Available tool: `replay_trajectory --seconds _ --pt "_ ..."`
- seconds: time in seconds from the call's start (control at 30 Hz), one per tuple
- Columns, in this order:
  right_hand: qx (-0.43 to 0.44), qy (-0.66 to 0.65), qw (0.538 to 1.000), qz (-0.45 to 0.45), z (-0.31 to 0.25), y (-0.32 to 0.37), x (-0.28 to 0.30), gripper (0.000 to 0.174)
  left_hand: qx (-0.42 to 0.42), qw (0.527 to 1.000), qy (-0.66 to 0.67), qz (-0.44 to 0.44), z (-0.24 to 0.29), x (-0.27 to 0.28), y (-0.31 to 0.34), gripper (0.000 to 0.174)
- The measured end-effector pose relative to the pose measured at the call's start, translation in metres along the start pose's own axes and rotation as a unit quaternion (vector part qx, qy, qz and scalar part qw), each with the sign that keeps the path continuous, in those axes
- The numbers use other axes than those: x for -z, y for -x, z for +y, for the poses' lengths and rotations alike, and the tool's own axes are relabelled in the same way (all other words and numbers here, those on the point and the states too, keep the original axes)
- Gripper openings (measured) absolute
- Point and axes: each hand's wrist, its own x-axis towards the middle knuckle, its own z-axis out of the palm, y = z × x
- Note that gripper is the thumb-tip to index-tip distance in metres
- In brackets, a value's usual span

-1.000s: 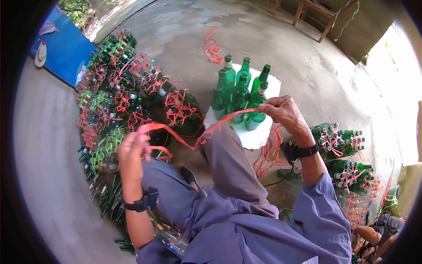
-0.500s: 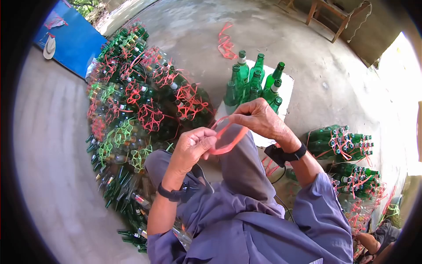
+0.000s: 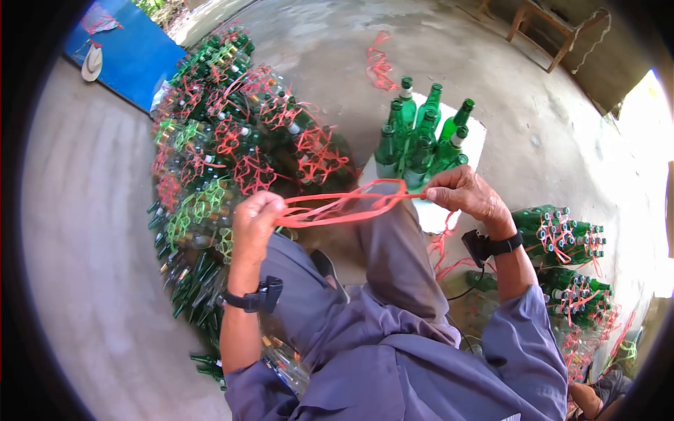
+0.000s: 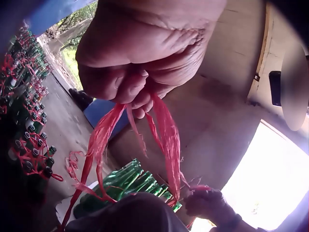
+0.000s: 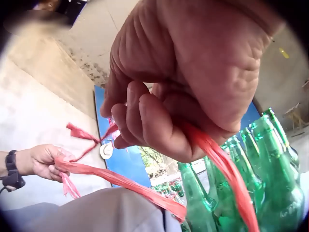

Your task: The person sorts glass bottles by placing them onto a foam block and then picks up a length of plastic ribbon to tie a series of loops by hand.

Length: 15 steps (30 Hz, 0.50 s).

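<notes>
Several loops of red plastic twine [image 3: 337,219] stretch between my two hands above the knees. My left hand [image 3: 256,219] grips one end, and in the left wrist view the flat, frayed strands [image 4: 167,133] hang from its curled fingers. At the other end my right hand [image 3: 467,195] pinches the twine between thumb and fingers; the right wrist view shows a strand [image 5: 224,166] coming out below the curled fingers. Just beyond the right hand, a group of green glass bottles [image 3: 387,151] stands upright on a white board [image 3: 474,151].
Many twine-tied bottles [image 3: 239,133] crowd the floor at left. Tied bundles of green bottles [image 3: 551,228] lie at right, near another person's arm [image 3: 586,398]. Loose red twine [image 3: 379,64] lies behind the board. A wooden table [image 3: 544,31] stands at the back right.
A single length of twine hung between widely spread hands at first. The hands then came together around a small loop. Now they have drawn apart again, with several strands stretched between them.
</notes>
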Motion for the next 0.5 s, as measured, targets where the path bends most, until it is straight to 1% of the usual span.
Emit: replay_trajectory --seconds 0.07,0.1,0.13,0.2,0.23,0.3,0.33,0.37,0.4,0.43,0.47,0.5 --pt "-0.026 0.007 0.999 0.025 0.011 0.006 0.013 0.035 -0.001 0.999 -0.002 0.042 -0.003 0.011 -0.003 0.016" --pt "-0.016 0.017 0.999 0.049 0.014 0.009 0.015 0.035 0.002 0.999 -0.003 0.046 -0.005 0.018 -0.005 0.016" --pt "-0.02 0.019 0.998 0.055 0.018 0.012 0.019 0.035 -0.004 0.998 -0.008 0.057 -0.007 0.022 -0.007 0.017" --pt "-0.034 0.072 0.993 0.083 0.023 0.016 0.027 0.03 -0.003 0.998 -0.019 0.057 -0.01 0.027 -0.01 0.018" --pt "-0.037 0.073 0.993 0.086 0.021 0.018 0.029 0.03 0.003 0.998 -0.042 0.044 -0.019 0.035 -0.014 0.018" --pt "-0.028 0.125 0.983 0.131 0.01 0.02 0.028 0.026 0.01 0.998 -0.059 0.028 -0.02 0.027 -0.012 0.018" --pt "-0.03 0.125 0.983 0.132 0.002 0.021 0.025 0.026 0.016 0.997 -0.077 0.016 -0.02 0.022 -0.012 0.02" --pt "-0.01 0.117 0.985 0.13 -0.008 0.02 0.021 0.025 -0.002 0.995 -0.103 0.001 -0.019 0.015 -0.01 0.029" --pt "0.012 0.11 0.986 0.126 -0.014 0.018 0.016 0.025 -0.012 0.996 -0.084 -0.026 -0.013 0.004 -0.007 0.037" --pt "0.043 0.108 0.987 0.114 -0.017 0.013 0.011 0.026 -0.059 0.994 -0.079 -0.05 -0.005 -0.011 -0.004 0.04" --pt "0.04 0.108 0.987 0.113 -0.023 0.009 0.005 0.026 -0.105 0.989 -0.074 -0.072 0.01 -0.03 0.001 0.044" --pt "0.064 0.094 0.99 0.078 -0.033 0.005 -0.001 0.025 -0.11 0.986 -0.064 -0.11 0.024 -0.047 0.006 0.048"
